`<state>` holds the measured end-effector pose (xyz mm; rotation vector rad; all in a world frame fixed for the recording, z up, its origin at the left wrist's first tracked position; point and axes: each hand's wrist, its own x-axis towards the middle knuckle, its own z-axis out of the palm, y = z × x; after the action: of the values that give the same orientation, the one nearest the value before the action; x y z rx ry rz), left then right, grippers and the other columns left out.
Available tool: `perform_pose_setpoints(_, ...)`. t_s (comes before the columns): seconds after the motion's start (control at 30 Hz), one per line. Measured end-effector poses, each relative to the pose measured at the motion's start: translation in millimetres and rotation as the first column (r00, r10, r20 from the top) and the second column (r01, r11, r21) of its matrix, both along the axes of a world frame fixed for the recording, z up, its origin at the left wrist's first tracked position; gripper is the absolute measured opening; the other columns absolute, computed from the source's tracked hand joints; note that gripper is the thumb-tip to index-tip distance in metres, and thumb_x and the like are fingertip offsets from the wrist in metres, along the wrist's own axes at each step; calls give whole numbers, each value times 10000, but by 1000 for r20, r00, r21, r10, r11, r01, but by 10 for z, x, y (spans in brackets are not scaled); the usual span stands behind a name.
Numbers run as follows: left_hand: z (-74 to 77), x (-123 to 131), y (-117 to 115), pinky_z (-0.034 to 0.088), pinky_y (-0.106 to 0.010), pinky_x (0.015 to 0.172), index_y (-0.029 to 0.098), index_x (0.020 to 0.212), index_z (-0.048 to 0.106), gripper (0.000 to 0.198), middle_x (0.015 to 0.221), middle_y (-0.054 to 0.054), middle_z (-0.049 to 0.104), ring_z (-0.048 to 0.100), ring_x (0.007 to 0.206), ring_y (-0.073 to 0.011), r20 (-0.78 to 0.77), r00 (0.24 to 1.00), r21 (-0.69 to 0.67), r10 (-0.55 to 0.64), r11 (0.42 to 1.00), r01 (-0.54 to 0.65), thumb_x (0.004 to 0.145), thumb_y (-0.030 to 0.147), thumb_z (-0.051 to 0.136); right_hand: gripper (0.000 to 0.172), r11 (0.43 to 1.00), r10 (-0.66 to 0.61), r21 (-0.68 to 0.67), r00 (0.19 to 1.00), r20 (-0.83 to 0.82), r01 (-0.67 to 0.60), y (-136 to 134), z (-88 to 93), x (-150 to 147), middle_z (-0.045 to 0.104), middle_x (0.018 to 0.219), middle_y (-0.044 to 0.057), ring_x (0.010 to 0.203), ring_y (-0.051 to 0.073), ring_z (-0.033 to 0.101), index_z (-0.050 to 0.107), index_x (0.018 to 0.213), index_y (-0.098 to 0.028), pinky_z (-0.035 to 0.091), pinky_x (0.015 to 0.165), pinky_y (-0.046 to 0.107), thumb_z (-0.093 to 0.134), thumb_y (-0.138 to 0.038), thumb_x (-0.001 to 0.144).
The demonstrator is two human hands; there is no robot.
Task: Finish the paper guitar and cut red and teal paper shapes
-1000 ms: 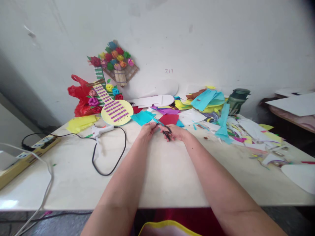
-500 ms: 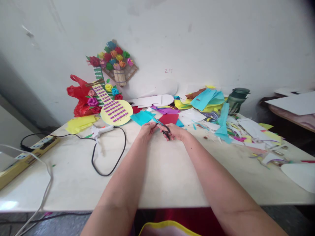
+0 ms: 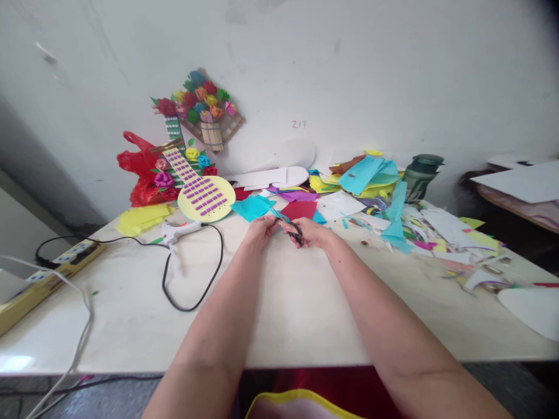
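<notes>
Black-handled scissors [image 3: 296, 234] are in my right hand [image 3: 309, 230], its fingers wrapped round the handles. Their blades point up and to the left, toward my left hand [image 3: 261, 231]. That hand is closed in a pinch close to the blades; whatever lies between its fingertips is too small to make out. Just beyond the hands lie a teal sheet of paper [image 3: 252, 207] and a dark red sheet [image 3: 299, 210], both flat on the table.
A white glue gun [image 3: 179, 232] with a looped black cord lies left of my arms. Behind it stands a yellow paper guitar [image 3: 205, 201]. Paper scraps [image 3: 449, 233] and a green bottle [image 3: 421, 177] are at the right. A power strip [image 3: 56, 273] sits at the left edge.
Both hands stay in nearly the same place, with the scissors still in the right one. The view has shifted very slightly.
</notes>
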<state>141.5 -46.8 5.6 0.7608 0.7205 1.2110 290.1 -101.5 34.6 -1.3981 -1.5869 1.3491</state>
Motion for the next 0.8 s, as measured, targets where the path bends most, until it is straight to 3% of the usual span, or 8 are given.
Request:
perform_pose_setpoints(0.37,-36,-31,24,499,-286,847,111,693,589,124,645,-42,636,638,690,-134,-34,998,74,-47,996,49,734,10,531,498,1000,-14,28,999,38,13,-21,18,-16,499,478,-41,350,65,480,548,768,-136,281,262,158,604,-627,702)
perform_pose_setpoints(0.8,-64,-34,52,492,-294,840,103,645,569,147,654,-49,631,636,669,-131,-34,997,47,-67,997,69,698,-33,549,529,999,-22,-32,1000,-4,22,21,-28,12,549,515,-10,379,88,541,559,816,-126,268,269,151,571,-646,717)
